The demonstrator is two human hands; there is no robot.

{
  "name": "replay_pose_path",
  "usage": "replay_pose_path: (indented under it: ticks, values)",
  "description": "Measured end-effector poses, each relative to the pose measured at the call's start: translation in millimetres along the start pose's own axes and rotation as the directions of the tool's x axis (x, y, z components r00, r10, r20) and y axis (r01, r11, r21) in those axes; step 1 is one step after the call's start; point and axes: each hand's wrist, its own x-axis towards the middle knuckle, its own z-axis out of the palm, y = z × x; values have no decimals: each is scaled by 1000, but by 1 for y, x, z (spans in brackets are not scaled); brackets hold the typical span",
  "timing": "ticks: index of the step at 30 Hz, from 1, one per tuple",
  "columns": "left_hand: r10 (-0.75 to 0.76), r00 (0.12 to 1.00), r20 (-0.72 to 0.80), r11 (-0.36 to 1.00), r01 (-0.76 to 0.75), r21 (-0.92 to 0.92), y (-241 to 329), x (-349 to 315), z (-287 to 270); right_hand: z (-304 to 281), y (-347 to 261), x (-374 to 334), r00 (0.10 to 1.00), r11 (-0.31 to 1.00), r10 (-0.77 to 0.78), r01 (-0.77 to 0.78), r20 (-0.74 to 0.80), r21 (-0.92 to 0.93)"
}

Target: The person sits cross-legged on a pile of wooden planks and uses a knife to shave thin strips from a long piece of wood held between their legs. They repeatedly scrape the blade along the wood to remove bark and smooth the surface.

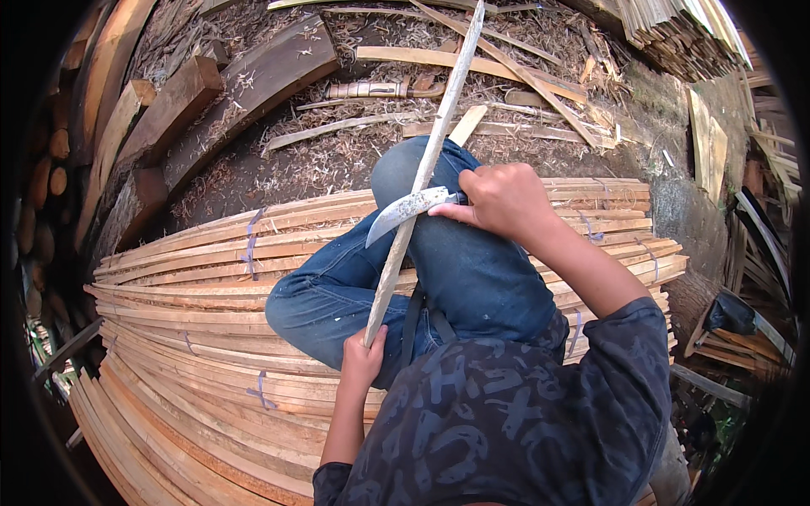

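Observation:
A long, pale wooden stick (440,126) slants up and away across my bent knees. Near its lower end my left hand (361,356) is closed around it. My right hand (504,198) grips the dark handle of a knife (405,211), whose broad, curved blade is speckled and points to the left. The blade lies across the stick at about knee height, seemingly against it. My fingers hide most of the knife's handle.
Tied bundles of wooden strips (219,320) lie under and around my legs. Thick timber beams (253,93) rest at the far left. Beyond my knees, loose strips and a brown sheath (367,89) lie among wood shavings. A stack of slats (683,38) stands far right.

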Motion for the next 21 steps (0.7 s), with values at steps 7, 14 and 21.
replay_pose_path:
  ticks: [7, 14, 21]
  values:
    - [35, 999, -26, 999, -34, 14, 7, 5, -1, -28, 197, 5, 639, 675, 726, -732, -255, 87]
    - [67, 996, -66, 976, -52, 211, 8, -12, 5, 59, 63, -50, 634, 428, 771, -580, 55, 693]
    - [93, 996, 19, 990, -94, 109, -10, -34, -21, 74, 51, -49, 599, 208, 792, -440, 113, 874]
